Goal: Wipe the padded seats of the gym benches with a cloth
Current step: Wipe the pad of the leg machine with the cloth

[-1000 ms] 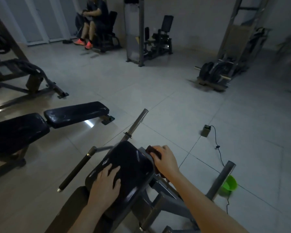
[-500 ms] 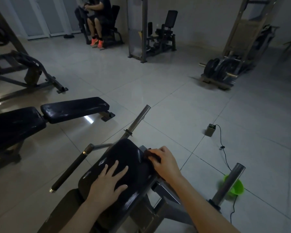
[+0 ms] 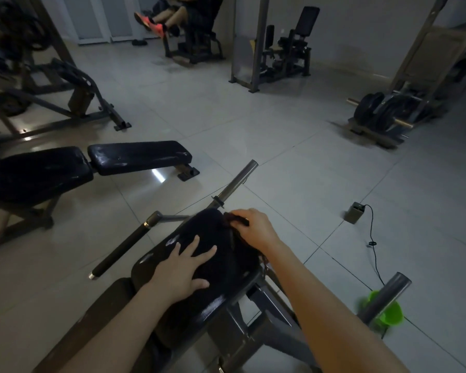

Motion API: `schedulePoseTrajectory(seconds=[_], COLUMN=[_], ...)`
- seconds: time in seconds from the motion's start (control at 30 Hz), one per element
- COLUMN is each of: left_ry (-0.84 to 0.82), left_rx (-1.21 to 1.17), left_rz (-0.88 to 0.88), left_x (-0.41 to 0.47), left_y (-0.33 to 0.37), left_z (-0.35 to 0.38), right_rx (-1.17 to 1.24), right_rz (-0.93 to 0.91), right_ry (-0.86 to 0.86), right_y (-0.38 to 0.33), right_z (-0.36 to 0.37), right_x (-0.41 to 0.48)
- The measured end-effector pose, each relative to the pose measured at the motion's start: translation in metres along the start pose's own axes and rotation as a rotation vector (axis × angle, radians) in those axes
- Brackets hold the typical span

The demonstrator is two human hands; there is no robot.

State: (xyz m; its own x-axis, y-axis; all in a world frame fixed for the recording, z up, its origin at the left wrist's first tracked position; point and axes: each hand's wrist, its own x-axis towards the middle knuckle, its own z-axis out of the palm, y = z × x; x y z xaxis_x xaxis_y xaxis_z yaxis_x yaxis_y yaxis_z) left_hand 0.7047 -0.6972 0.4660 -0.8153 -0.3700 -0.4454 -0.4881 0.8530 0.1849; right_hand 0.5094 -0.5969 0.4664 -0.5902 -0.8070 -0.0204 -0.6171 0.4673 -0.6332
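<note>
A black padded seat [image 3: 223,281] on a metal frame fills the lower middle of the head view. My left hand [image 3: 182,267] lies flat on the pad with its fingers spread. At the pad's far right edge my right hand [image 3: 254,228] grips a dark reddish cloth [image 3: 233,220], pressing it against the padding. Most of the cloth is hidden under the hand. To the left stands a second bench with a long black pad [image 3: 139,156] and a wider black pad [image 3: 38,173].
Two bare bar sleeves [image 3: 237,180] [image 3: 385,298] stick out on either side of the seat, and a black-gripped handle [image 3: 121,249] reaches left. A green bowl [image 3: 388,313], a small box with a cable [image 3: 355,212], weight plates [image 3: 382,109] and a seated person [image 3: 172,14] are around.
My right hand has carried the cloth from the pad's right side up to its far edge. My left hand has spread its fingers and stayed on the pad. The camera has tilted.
</note>
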Motion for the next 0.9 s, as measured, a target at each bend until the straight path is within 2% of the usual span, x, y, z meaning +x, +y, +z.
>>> schedulePoseTrajectory(seconds=[0.27,0.43,0.53,0.7,0.9], left_ry=[0.019,0.002,0.003,0.016,0.065], left_rx=[-0.094,-0.109,-0.119,-0.099,-0.106], left_rz=[-0.056,-0.078,-0.069,-0.048,-0.043], left_x=[-0.001,0.0,0.001,0.003,-0.001], left_y=[0.002,0.004,0.003,-0.004,-0.006], left_z=[0.0,-0.002,-0.005,0.001,0.009], right_rx=[-0.084,-0.161,-0.21,-0.188,-0.23], right_rz=[-0.071,-0.1,-0.142,-0.106,-0.138], right_ry=[-0.146,-0.094,-0.04,0.013,-0.116], right_y=[0.022,0.025,0.006,-0.015,0.012], right_z=[-0.031,-0.023,-0.011,0.001,-0.016], right_x=[-0.04,-0.057,-0.033,0.003,-0.027])
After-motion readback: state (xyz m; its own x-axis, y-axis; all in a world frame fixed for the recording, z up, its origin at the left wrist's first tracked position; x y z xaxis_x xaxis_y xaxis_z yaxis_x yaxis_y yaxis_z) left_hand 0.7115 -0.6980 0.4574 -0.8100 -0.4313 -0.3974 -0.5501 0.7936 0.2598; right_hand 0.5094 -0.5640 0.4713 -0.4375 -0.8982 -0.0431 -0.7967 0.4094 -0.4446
